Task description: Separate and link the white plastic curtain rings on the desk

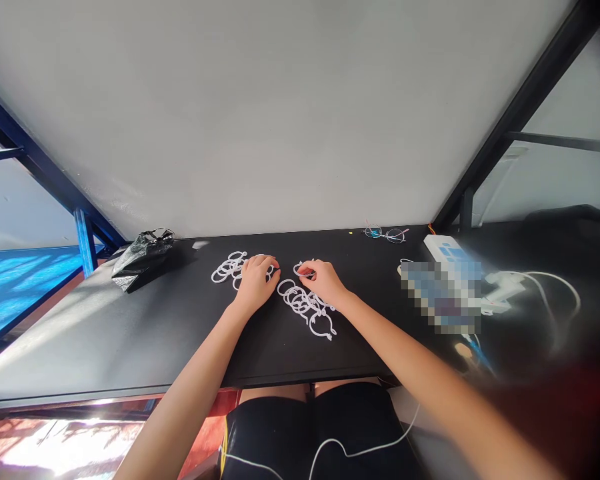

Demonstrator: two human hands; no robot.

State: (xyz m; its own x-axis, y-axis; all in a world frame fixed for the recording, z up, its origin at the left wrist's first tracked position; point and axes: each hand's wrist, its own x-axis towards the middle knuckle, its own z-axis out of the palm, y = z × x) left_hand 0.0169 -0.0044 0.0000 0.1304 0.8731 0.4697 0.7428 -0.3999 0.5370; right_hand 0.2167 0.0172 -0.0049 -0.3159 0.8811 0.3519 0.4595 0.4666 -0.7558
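Note:
Several white plastic rings that look like shower curtain rings lie in a loose group on the black desk. My left hand covers the right end of that group, its fingers curled round a ring that shows beside the thumb. A second, tangled pile of the same open rings spreads out below my right hand. Thumb and forefinger of the right hand pinch one more ring just above this pile. The fingers partly hide both held rings.
A crumpled black plastic bag is at the back left. Eyeglasses lie by the wall. On the right are a white power strip, a blurred-out object and white cables. A white cord crosses my lap.

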